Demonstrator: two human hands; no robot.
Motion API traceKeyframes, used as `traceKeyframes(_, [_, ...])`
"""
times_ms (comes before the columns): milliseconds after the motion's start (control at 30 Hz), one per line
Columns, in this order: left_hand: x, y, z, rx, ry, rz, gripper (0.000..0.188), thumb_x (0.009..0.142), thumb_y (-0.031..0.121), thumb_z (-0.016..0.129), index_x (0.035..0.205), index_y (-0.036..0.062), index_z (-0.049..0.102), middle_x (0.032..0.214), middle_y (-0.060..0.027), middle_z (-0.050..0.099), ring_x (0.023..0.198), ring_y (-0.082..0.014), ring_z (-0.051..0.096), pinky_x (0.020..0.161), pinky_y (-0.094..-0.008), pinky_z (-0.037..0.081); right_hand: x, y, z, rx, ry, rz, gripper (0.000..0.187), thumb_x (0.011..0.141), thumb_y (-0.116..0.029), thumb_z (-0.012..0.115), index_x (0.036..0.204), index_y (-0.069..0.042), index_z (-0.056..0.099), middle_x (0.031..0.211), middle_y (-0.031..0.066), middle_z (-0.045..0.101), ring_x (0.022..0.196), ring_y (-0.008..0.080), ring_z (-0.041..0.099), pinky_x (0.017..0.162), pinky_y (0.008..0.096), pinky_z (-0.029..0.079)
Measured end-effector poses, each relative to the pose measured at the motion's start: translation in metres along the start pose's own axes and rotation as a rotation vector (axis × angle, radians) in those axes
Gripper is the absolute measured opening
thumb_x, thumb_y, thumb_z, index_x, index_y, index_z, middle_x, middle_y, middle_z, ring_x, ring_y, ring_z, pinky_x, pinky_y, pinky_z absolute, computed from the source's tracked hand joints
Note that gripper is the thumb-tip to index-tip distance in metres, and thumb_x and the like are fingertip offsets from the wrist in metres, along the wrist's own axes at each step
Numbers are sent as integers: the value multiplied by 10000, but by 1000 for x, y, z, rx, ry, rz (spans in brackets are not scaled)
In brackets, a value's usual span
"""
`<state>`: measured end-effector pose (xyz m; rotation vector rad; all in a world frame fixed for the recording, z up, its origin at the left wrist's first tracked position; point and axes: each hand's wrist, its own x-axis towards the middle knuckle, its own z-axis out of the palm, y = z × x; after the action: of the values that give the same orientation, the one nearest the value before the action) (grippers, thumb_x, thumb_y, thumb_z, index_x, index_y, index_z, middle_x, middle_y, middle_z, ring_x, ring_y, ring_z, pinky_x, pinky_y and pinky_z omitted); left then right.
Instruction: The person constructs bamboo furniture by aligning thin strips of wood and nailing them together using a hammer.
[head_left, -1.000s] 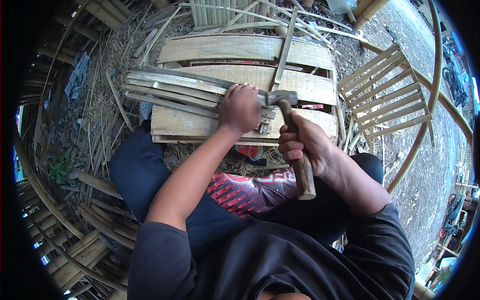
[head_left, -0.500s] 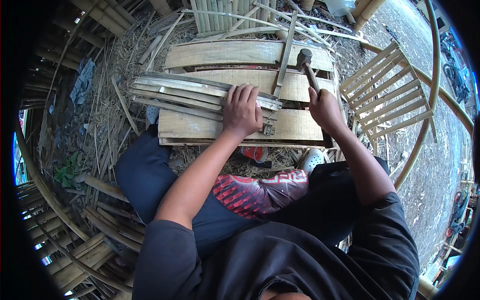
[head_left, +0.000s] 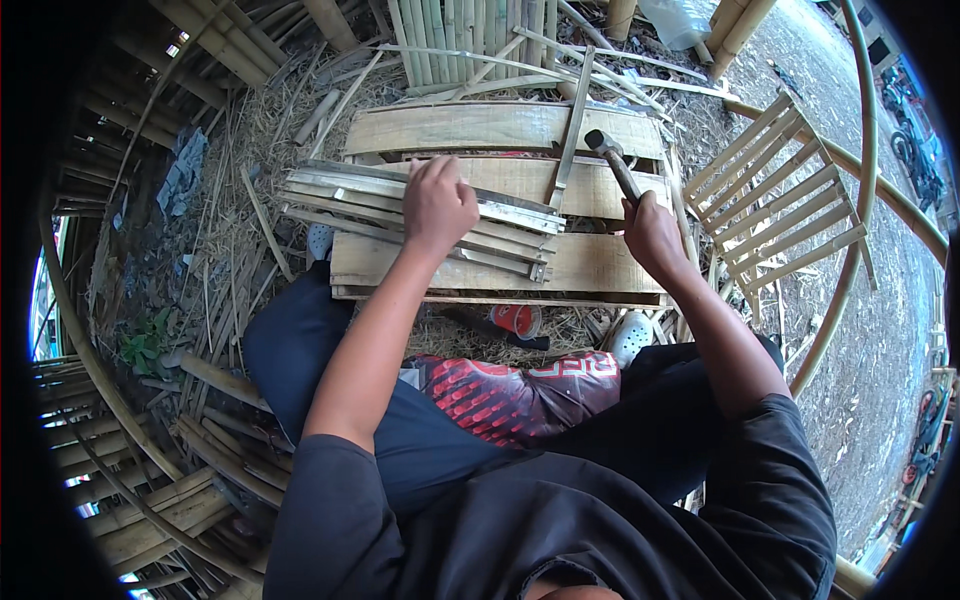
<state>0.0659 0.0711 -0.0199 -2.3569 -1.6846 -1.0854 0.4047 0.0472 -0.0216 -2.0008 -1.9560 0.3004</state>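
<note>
- Head view: my left hand (head_left: 437, 205) presses flat, fingers together, on the bamboo strips (head_left: 400, 200) stacked across the slats (head_left: 470, 265).
- My right hand (head_left: 652, 232) grips the hammer (head_left: 612, 158), fingers wrapped round its handle, head raised.
- I judge the nailing unfinished; most strips lie loose.

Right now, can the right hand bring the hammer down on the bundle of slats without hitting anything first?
Probably yes: the right hand holds the hammer raised above the planks, nothing between it and the slat bundle, though the left hand rests on it.

Soft even daylight, faint shadows, sharp centre, perhaps blurred bent fisheye rim
</note>
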Motion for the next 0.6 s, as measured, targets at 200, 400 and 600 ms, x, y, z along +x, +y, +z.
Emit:
traceKeyframes(200, [-22, -51, 9, 209, 26, -72, 334, 887, 127, 554, 1115, -39, 731, 1209, -221, 725, 1248, -367, 637, 1175, -516, 389, -3, -8, -4, -32, -73, -55, 342, 1055, -277, 544, 975, 51, 494, 764, 317, 678, 750, 514, 686, 699, 582, 543])
traceKeyframes(400, [-21, -45, 12, 186, 125, -49, 279, 892, 135, 564, 1082, 7, 724, 1213, -169, 706, 1204, -352, 640, 1106, -488, 438, -7, 4, 11, -82, -98, -110, 284, 1042, -238, 543, 1012, 37, 479, 779, 290, 682, 774, 474, 704, 705, 548, 562])
traceKeyframes(600, [-17, -36, 12, -46, 95, -196, 96, 864, 111, 601, 931, 79, 663, 1009, -105, 650, 1007, -344, 619, 930, -500, 463, -7, 1, 11, -120, -48, -67, 270, 1048, -226, 522, 1013, 41, 489, 818, 290, 679, 775, 466, 708, 717, 540, 568])
